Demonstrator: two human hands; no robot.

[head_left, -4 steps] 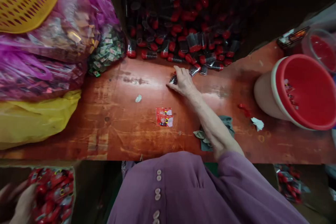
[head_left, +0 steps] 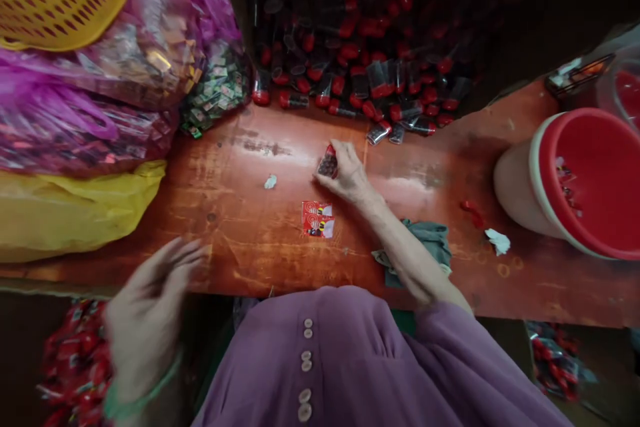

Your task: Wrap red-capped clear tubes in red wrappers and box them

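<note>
The right hand was closed around one clear plastic tube with a red cap and dark contents, just beyond the printed cards on the brown wooden table. The left hand, well apart from it and blurred, had its fingers loosely extended near the table's front edge, a green band at the wrist.

A large dark box held a heap of similar red-capped tubes, too many to count; at least three had spilled onto the table. At right, a cream bucket carried a red plastic insert, seemingly a basin, with a few small printed pieces in it. At left, translucent pink bags bulged with small packets, beside green packets, one yellow perforated basket and one yellow plastic bag. Below, red packets were piled beside the left hand.

Two red printed cards lay overlapping, showing swirls and lettering too small to read. Two white scraps, one red scrap and one grey-green cloth lay on the table.
</note>
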